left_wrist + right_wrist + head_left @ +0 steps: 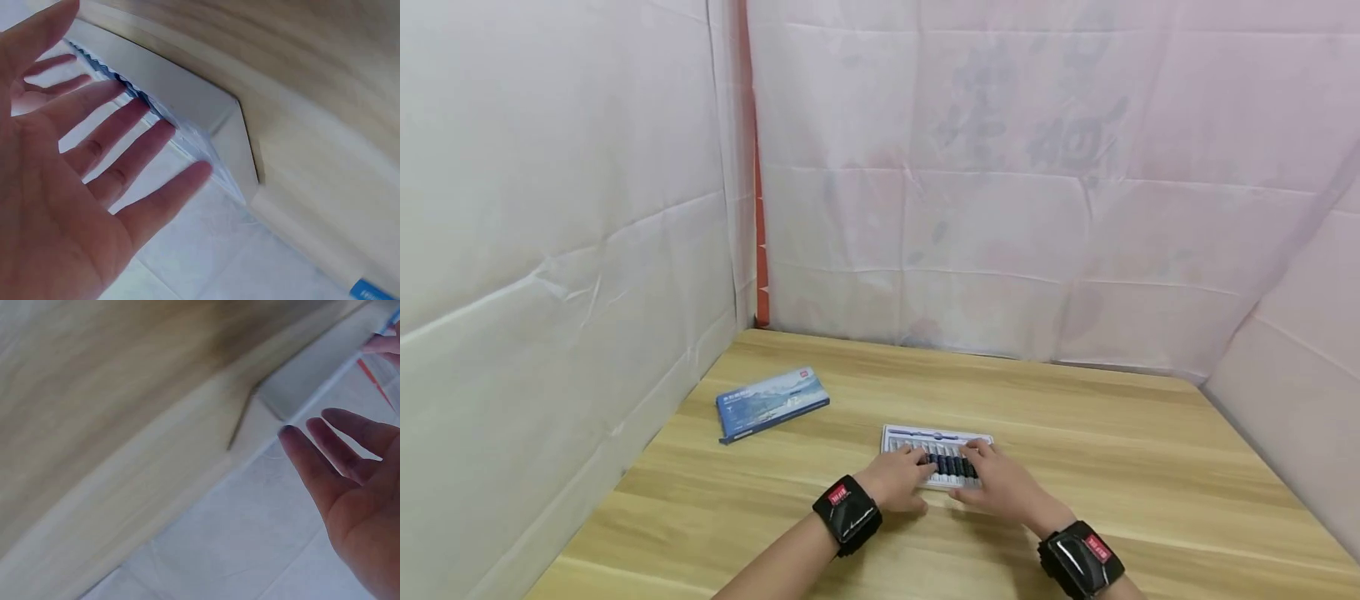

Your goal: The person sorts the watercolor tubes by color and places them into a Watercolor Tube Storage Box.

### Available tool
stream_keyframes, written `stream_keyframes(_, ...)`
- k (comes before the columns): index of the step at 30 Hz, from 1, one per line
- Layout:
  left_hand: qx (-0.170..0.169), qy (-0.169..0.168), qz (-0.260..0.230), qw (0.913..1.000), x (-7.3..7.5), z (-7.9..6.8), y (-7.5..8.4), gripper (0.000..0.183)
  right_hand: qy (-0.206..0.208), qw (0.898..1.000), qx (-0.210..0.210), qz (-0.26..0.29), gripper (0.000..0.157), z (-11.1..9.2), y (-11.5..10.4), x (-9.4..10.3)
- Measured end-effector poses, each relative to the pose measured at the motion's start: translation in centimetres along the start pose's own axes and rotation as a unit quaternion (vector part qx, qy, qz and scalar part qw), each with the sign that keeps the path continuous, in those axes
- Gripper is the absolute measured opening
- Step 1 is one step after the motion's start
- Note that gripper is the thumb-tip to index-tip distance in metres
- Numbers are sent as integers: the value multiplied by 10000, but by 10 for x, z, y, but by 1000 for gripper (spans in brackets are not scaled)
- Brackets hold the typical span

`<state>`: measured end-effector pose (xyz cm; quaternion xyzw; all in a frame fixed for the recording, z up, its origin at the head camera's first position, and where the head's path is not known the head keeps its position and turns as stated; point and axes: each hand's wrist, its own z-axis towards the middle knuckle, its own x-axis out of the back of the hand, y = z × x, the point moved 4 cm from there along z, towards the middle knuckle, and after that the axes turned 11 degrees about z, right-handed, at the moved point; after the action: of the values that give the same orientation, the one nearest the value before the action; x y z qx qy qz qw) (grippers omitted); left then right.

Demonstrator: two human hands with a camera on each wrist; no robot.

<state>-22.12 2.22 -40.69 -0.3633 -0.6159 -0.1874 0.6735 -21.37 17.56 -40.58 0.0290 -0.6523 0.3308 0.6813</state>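
Note:
A white tray (886, 439) of paint tubes (951, 467) lies on the table, with a thin paintbrush-like tool (917, 433) along its far edge. Dark caps of several tubes face the person. My left hand (892, 481) rests over the tray's left part; in the left wrist view its spread fingers (134, 153) reach the tray's top, near the caps. Over the right end lies my right hand (1002, 486), and the right wrist view shows its loosely bent fingers (306, 453) beside a tray corner (275, 403). Neither hand is curled round anything. Both hands partly hide the tubes.
A flat blue box (772, 404) with a landscape picture lies at the table's far left. The wooden table (1112, 433) meets pale hanging cloth (1000, 208) at the back and both sides. Each wrist wears a black strap (847, 514).

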Motion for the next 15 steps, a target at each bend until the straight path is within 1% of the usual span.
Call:
stream_keyframes(2, -45, 26, -69, 10000, -2, -1, 1, 58, 79, 9998, 49, -177, 70, -2, 3, -3)
stream_keyframes(5, -94, 101, -274, 9995, -3, -2, 0, 59, 62, 9986, 63, -526, 69, -1, 3, -7)
stream_keyframes(9, -155, 177, -482, 9986, -2, -2, -5, 61, 126, 9971, 133, -743, 70, 3, 1, -9)
stream_keyframes(15, -202, -71, -674, 9975, -4, 2, -8, 60, 197, 9964, 220, -793, 68, 5, 1, -9)
